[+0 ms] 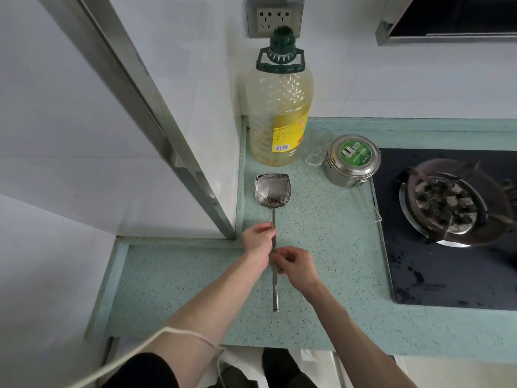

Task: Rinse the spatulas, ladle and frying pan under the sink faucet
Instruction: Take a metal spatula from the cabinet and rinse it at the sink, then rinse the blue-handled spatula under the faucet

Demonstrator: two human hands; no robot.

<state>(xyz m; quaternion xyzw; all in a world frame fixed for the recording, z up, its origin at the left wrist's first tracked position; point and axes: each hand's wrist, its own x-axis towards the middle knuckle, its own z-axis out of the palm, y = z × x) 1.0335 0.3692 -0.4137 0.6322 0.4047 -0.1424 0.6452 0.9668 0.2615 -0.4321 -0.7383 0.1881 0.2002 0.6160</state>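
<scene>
Countertop (321,247) — speckled green, white-tiled walls behind — bears a spatula (273,191); both hands (258,238) (296,264) grasp its handle.

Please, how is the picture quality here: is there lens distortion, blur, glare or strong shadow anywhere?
Head view: wide-angle bending is clear, the steel post leans and the counter edges splay; light is soft and even, with only faint shadows under the hands; the spatula blade shows a dull reflection; the gas burner at the right edge looks smeared, while the oil bottle is fairly sharp.
</scene>
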